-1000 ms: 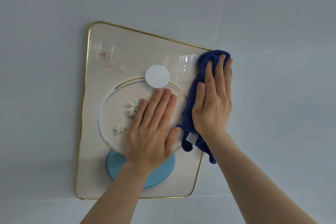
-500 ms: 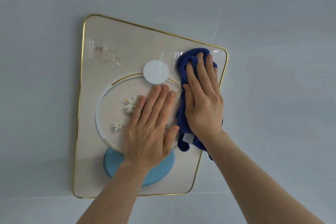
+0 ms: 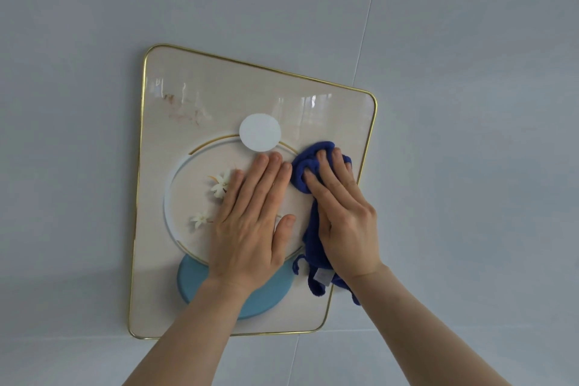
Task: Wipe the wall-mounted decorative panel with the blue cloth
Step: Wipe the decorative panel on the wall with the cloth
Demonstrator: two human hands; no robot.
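Note:
The decorative panel (image 3: pixel 194 88) hangs on the wall, cream with a thin gold rim, a white disc, a ring with small white flowers and a light blue disc low down. Brownish smudges mark its upper left. My left hand (image 3: pixel 250 222) lies flat on the ring, fingers together, holding nothing. My right hand (image 3: pixel 344 216) presses the bunched blue cloth (image 3: pixel 308 166) against the panel's right side, just below the upper right area. The cloth's tail with a white tag hangs under my right wrist.
Pale grey wall tiles (image 3: pixel 470 103) surround the panel, with thin grout lines running up on the right and across below the panel's bottom edge.
My right hand slid the cloth down from the panel's top right corner to its right middle. The upper right corner shows bare. The left hand stayed flat in place.

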